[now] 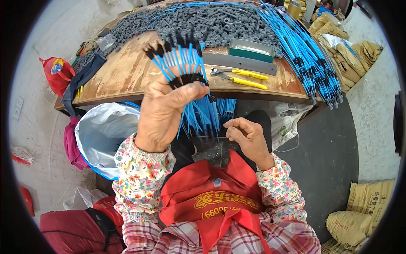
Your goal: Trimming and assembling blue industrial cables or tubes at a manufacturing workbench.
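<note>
My left hand [163,103] is raised in front of the table edge, its fingers wrapped round a bundle of thin blue rods [201,116] with black fittings. The black-tipped ends fan out above my fingers, and the blue lengths hang below my palm. Lower and to the right is my right hand [250,139], apart from the bundle, thumb and fingers curled together. A thin pale strand runs toward its fingertips; whether they grip it is too small to tell. More blue rods [227,108] show behind the bundle, below the table edge.
On the wooden table [122,76] lie a heap of grey fittings [203,23], a green tray [251,50], yellow-handled pliers [245,78] and long blue rods [304,51]. A white-lined bag [105,127] stands at left. Sacks [344,55] are stacked on the right.
</note>
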Demonstrator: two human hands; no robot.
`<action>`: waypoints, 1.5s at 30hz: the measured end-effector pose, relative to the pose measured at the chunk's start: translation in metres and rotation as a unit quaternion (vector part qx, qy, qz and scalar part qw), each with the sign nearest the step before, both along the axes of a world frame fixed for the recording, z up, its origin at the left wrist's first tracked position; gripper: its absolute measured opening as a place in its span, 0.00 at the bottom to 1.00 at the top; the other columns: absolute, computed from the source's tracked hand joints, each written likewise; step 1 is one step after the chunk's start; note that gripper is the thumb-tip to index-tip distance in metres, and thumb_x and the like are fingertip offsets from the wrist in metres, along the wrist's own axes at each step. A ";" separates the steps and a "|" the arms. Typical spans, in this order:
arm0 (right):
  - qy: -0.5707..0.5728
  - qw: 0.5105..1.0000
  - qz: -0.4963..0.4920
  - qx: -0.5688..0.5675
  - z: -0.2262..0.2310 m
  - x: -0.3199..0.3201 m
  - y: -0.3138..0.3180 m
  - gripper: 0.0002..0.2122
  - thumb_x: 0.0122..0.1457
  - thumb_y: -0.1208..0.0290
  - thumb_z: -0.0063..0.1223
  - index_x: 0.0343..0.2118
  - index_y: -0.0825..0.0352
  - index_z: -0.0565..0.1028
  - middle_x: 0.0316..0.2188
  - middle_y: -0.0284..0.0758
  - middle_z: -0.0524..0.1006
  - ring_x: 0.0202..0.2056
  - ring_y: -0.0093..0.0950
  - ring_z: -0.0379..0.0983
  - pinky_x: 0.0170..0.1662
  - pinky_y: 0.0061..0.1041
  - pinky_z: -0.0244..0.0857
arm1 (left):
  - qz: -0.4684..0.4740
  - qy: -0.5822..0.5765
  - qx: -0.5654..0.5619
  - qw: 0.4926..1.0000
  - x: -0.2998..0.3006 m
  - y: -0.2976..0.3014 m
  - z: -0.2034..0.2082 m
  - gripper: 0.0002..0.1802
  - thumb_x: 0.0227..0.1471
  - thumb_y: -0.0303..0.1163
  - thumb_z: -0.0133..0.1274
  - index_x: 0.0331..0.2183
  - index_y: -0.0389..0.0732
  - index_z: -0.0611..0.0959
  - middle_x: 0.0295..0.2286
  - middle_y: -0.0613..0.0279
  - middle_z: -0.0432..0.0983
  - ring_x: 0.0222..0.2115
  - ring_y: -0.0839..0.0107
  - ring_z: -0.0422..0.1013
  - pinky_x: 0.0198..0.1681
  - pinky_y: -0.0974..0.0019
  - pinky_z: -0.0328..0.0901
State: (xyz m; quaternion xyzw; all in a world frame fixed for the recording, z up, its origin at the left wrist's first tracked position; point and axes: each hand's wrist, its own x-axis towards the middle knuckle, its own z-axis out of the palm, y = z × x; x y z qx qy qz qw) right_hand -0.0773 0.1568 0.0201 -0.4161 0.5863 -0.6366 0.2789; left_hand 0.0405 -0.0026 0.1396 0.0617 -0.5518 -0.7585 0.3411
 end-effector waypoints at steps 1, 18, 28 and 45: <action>0.014 1.000 -0.010 0.005 0.001 0.001 0.002 0.07 0.58 0.75 0.49 0.37 0.72 0.74 0.24 0.29 0.74 0.26 0.15 0.68 0.31 0.14 0.63 | -0.009 -0.005 0.007 1.000 0.001 -0.001 -0.005 0.12 0.51 0.25 0.52 0.40 0.35 0.76 0.25 0.60 0.75 0.27 0.66 0.74 0.37 0.61 0.70; 0.088 0.994 -0.038 0.045 0.011 -0.006 0.005 0.06 0.57 0.76 0.50 0.36 0.72 0.74 0.24 0.30 0.74 0.27 0.17 0.70 0.31 0.16 0.65 | -0.111 -0.098 0.025 0.989 0.041 0.012 -0.054 0.09 0.47 0.20 0.54 0.34 0.30 0.80 0.30 0.50 0.79 0.31 0.67 0.76 0.40 0.66 0.69; 0.483 0.856 -0.185 0.021 0.055 -0.084 -0.046 0.13 0.47 0.77 0.57 0.39 0.69 0.74 0.32 0.36 0.72 0.35 0.35 0.67 0.38 0.28 0.62 | -0.096 -0.072 -0.011 0.993 -0.020 -0.008 -0.085 0.07 0.52 0.21 0.51 0.34 0.29 0.80 0.33 0.52 0.79 0.37 0.68 0.75 0.44 0.67 0.67; 0.509 0.848 -0.115 0.092 0.074 -0.152 -0.053 0.12 0.47 0.71 0.58 0.36 0.67 0.75 0.32 0.39 0.72 0.35 0.36 0.68 0.38 0.33 0.61 | -0.099 -0.113 -0.066 0.986 -0.039 -0.027 -0.095 0.08 0.51 0.21 0.52 0.35 0.30 0.81 0.34 0.52 0.79 0.36 0.71 0.75 0.42 0.70 0.67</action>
